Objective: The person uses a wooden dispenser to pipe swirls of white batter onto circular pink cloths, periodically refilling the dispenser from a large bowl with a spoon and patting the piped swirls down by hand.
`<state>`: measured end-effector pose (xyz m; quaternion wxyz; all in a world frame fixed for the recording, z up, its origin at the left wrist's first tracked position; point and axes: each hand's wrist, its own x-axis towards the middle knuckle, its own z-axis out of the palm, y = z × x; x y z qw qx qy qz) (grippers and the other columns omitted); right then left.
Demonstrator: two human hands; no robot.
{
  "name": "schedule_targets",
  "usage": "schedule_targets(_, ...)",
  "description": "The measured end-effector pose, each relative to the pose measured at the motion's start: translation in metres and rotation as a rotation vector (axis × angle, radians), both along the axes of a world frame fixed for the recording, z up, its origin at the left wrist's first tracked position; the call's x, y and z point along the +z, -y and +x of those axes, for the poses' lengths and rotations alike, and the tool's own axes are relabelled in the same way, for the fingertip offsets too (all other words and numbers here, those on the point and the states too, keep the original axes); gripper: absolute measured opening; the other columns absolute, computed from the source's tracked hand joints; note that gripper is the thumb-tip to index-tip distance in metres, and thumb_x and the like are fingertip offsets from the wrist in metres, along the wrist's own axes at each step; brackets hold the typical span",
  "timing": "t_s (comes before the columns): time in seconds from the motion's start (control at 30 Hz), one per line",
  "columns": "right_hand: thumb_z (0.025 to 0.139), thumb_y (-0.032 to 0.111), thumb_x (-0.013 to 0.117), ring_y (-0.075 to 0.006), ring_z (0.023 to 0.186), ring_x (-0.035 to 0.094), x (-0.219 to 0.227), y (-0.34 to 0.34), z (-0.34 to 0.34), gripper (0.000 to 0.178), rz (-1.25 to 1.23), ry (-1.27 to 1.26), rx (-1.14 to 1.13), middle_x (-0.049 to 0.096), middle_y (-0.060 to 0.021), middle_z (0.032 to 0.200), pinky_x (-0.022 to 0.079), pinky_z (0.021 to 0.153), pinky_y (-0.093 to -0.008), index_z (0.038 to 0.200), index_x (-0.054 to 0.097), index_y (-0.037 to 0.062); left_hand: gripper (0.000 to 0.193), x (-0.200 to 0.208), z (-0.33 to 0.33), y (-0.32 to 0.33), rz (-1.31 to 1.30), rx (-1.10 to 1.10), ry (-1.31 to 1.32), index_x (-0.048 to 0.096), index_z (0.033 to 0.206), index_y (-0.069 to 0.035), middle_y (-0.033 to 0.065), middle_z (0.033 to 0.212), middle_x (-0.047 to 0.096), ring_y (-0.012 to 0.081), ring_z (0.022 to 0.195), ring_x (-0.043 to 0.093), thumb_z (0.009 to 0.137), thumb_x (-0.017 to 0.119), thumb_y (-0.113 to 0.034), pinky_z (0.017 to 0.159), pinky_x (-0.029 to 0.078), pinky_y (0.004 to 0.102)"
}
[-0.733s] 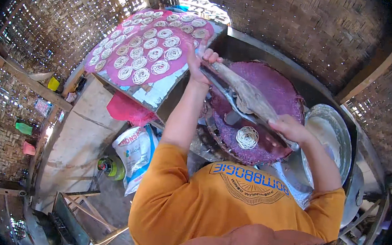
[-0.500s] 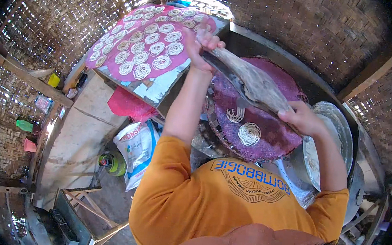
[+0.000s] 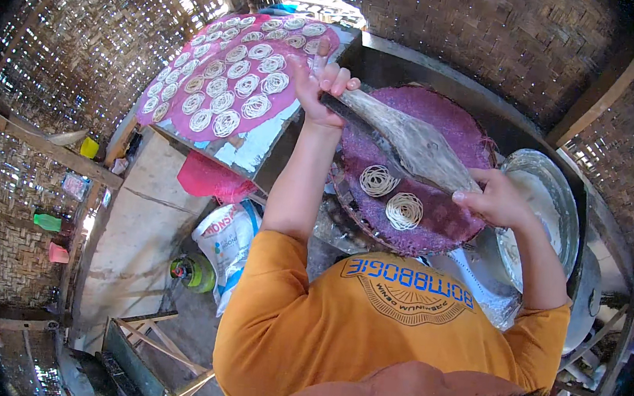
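Both my hands hold a long, weathered wooden hand press [image 3: 414, 140] above a round tray covered in purple cloth [image 3: 447, 119]. My left hand [image 3: 326, 92] is closed round its far left end. The near right end is in my right hand [image 3: 498, 200], its fingers closed. On the cloth beneath the press lie two coiled nests of pale noodle-like strands: a finished-looking coil [image 3: 404, 211] and, left of it, a looser coil [image 3: 378, 180]. The underside of the press is mostly hidden.
At the far left, a table with pink cloth [image 3: 180, 112] bears many similar coils. A metal basin [image 3: 535, 196] with pale dough-like stuff stands at my right. A white sack [image 3: 225, 239] and green gas cylinder [image 3: 195, 272] sit on the floor. Woven walls surround me.
The left coil has grown from a partial ring with strands hanging from the press into a rounded nest. No hanging strands show now. The press has tilted slightly in my hands.
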<state>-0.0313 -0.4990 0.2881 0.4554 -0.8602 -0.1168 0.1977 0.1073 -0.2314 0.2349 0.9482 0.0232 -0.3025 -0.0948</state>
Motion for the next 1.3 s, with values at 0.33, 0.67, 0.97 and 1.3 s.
schedule_targets(0.33,0.066,0.035,0.065,-0.0177,0.083,0.058,-0.014,-0.008,0.003,0.051,-0.024,0.254,0.003,0.062,-0.0127,0.089,0.043,0.076,-0.0314,0.106,0.056,0.0038,0.072,-0.014,0.024,-0.002,0.441,-0.142,0.045,0.036,0.125,-0.012,0.0095,0.095,0.052,0.0194,0.086,0.049,0.078,0.026,-0.065,0.080,0.038,0.0351)
schedule_targets(0.67,0.067,0.026,0.065,-0.0127,0.088,0.051,-0.032,-0.011,0.016,0.051,0.040,0.196,0.028,0.059,-0.0088,0.095,0.039,0.080,-0.0281,0.109,0.053,-0.0013,0.042,-0.065,-0.033,0.022,1.306,0.043,-0.274,0.046,0.115,-0.006,0.0081,0.115,0.051,0.0213,0.104,0.048,0.086,0.038,-0.036,0.088,0.036,0.0343)
schedule_targets(0.97,0.070,0.021,0.063,-0.0080,0.072,0.050,-0.037,-0.018,0.022,0.043,0.157,0.194,-0.040,0.059,-0.0027,0.083,0.042,0.065,-0.0247,0.106,0.054,-0.0012,0.051,-0.108,-0.047,-0.007,1.835,0.358,-0.207,0.050,0.111,-0.004,0.0137,0.113,0.050,0.0280,0.101,0.047,0.087,0.030,-0.044,0.088,0.032,0.0375)
schedule_targets(1.3,0.072,0.030,0.062,-0.0061,0.054,0.048,-0.032,-0.003,0.022,0.039,0.279,0.058,-0.111,0.056,-0.0014,0.067,0.040,0.048,-0.0220,0.099,0.058,0.0023,0.048,-0.067,-0.130,-0.017,2.417,1.044,0.546,0.048,0.116,-0.006,0.0146,0.128,0.030,0.0342,0.111,0.030,0.078,0.050,-0.037,0.089,0.023,0.0459)
